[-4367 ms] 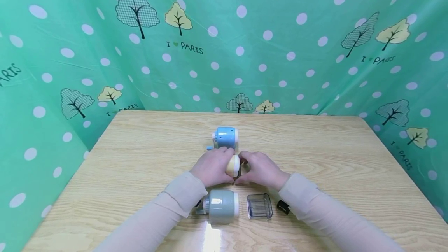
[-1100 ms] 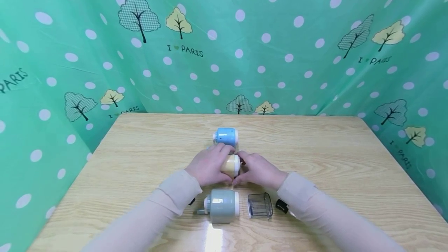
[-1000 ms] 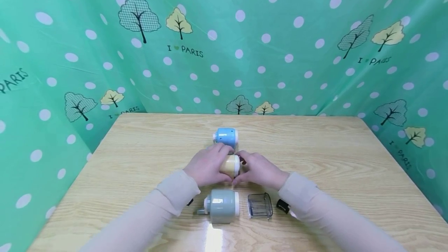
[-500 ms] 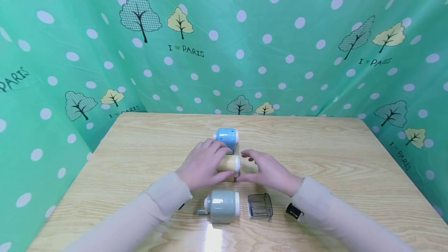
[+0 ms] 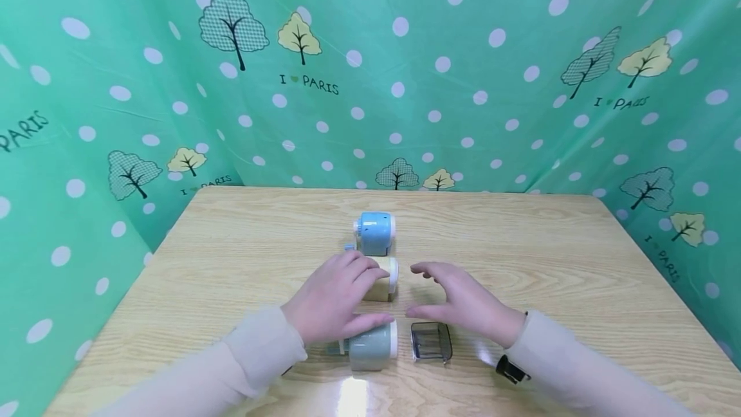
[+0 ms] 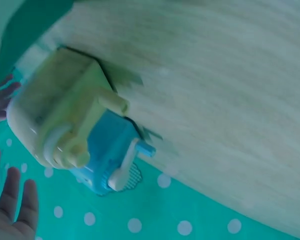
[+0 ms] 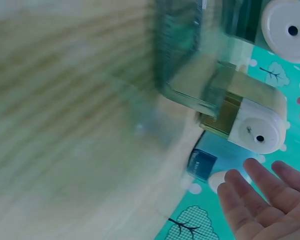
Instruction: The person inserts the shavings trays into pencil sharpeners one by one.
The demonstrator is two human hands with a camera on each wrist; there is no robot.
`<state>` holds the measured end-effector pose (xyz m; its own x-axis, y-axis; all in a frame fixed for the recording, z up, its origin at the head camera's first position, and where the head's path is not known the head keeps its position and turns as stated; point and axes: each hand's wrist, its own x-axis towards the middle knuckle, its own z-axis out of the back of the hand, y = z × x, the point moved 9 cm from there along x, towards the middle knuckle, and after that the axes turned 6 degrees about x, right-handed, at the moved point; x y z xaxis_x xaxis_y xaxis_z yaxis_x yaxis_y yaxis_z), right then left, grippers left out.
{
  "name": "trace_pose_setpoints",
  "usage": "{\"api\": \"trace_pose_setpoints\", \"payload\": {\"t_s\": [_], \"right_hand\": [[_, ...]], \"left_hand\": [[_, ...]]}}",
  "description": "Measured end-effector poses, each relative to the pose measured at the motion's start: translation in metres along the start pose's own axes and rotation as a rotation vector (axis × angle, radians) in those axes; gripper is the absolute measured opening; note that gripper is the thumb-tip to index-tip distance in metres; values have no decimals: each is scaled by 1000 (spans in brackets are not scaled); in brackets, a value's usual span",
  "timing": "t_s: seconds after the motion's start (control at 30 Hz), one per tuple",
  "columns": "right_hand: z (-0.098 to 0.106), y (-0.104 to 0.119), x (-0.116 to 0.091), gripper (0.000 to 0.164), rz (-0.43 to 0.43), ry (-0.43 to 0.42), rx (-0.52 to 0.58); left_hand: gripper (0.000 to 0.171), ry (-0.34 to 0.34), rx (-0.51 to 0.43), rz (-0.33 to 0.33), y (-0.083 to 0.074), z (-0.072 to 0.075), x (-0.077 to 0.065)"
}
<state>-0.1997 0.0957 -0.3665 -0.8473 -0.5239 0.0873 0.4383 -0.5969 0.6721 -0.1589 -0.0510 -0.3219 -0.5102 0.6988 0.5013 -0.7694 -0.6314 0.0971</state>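
Observation:
A yellow pencil sharpener (image 5: 379,289) with a crank stands mid-table, its white holed face towards the right. My left hand (image 5: 336,301) hovers above its crank end and the grey-green pencil sharpener (image 5: 370,347), fingers spread and holding nothing. To the right, my right hand (image 5: 466,301) is raised apart from the sharpeners, fingers loosely extended around air. In the right wrist view, an amber see-through drawer (image 7: 221,117) sits under the yellow sharpener's white face. A clear smoky drawer (image 5: 431,343) lies alone on the table, below my right hand and beside the grey-green sharpener.
A blue pencil sharpener (image 5: 375,231) stands just behind the yellow one, its crank on the left. The wooden table (image 5: 538,237) ends at a green dotted curtain (image 5: 428,63). A black strap (image 5: 511,370) shows at my right wrist.
Both hands earlier held the yellow sharpener, the right at its white face. They have let go; the left moved left and nearer me, the right drew back rightwards. The sharpeners stay in place.

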Motion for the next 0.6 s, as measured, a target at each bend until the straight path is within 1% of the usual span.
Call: {"api": "trace_pose_setpoints", "payload": {"t_s": [0.1, 0.27, 0.37, 0.6], "right_hand": [[-1, -2, -8, 84, 1, 2, -13], [-3, -10, -21, 84, -46, 4, -10], [-4, -16, -29, 83, -74, 6, -4], [-7, -22, -43, 81, -79, 2, 10]], "left_hand": [[65, 8, -35, -4, -6, 0, -4], [73, 32, -81, 8, -13, 0, -9], [79, 51, -93, 26, -14, -1, -13], [89, 56, -147, 46, -15, -2, -23]]}}
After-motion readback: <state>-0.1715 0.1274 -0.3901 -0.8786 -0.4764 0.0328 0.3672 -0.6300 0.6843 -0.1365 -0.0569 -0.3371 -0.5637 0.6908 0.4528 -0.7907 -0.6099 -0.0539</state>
